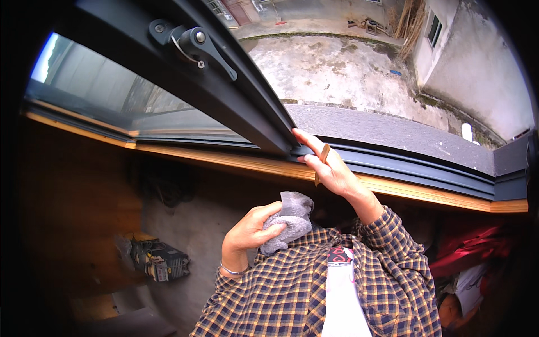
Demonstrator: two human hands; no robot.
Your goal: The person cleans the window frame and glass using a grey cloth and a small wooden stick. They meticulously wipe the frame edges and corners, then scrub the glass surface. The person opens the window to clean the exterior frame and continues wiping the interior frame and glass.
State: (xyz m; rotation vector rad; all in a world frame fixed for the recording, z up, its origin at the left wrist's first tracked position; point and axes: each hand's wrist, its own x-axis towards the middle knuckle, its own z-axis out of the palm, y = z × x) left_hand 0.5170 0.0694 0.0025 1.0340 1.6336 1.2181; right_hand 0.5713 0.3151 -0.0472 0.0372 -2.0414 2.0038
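Note:
My left hand [254,227] grips a bunched grey cloth [292,221] in front of my chest. My right hand [330,168] reaches to the lower corner of a dark metal window sash [236,113], with fingertips at its edge. A thin wooden or brownish piece [323,158] is tucked between the fingers of that hand; what it is exactly, I cannot tell. The sash stands swung outward and carries a grey window handle [210,52]. Beneath it runs the dark window frame track [400,162], bordered by a wooden sill [421,193].
Outside lie a grey ledge [379,126], a concrete yard [328,71] and a plastered wall [476,76]. Indoors, a boxy machine with cables [162,261] rests on the floor at lower left. Red fabric [471,248] is at lower right.

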